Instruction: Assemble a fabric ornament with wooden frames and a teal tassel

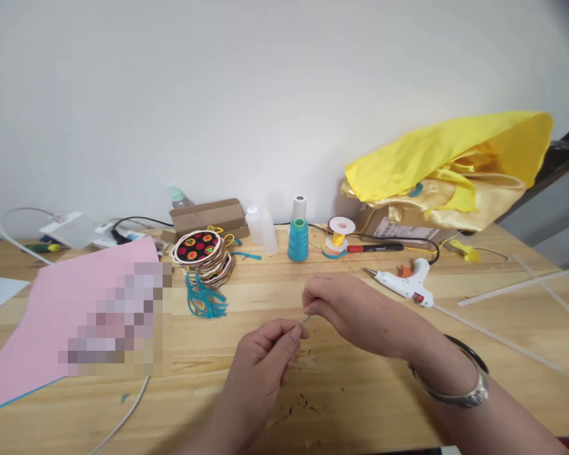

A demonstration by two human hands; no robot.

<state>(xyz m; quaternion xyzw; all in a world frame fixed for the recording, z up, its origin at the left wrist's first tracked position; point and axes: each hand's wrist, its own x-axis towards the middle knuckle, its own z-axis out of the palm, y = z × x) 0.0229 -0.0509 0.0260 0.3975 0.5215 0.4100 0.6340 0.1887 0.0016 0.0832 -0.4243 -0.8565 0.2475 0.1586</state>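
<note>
Low over the wooden table (360,404), my left hand (265,357) is closed, thumb against forefinger, pinching a thin greyish strand (306,320). My right hand (344,309) bends down from the right and grips the strand's other end with closed fingertips. Only a short piece shows between the hands; whether it is thread or wire I cannot tell. Behind them stand a teal thread cone (298,242) and a white spool (340,234) with yellow thread. A white glue gun (410,282) lies right of my right hand. Patterned round pieces (199,246) with teal tassels (206,297) are stacked at left.
A pink sheet (76,284) covers the left side, partly blurred out. White bottles (268,234) and a cardboard box (208,217) stand along the wall. Yellow fabric (431,158) tops another box at right. A red-black marker (374,248) and glue sticks (516,287) lie at right.
</note>
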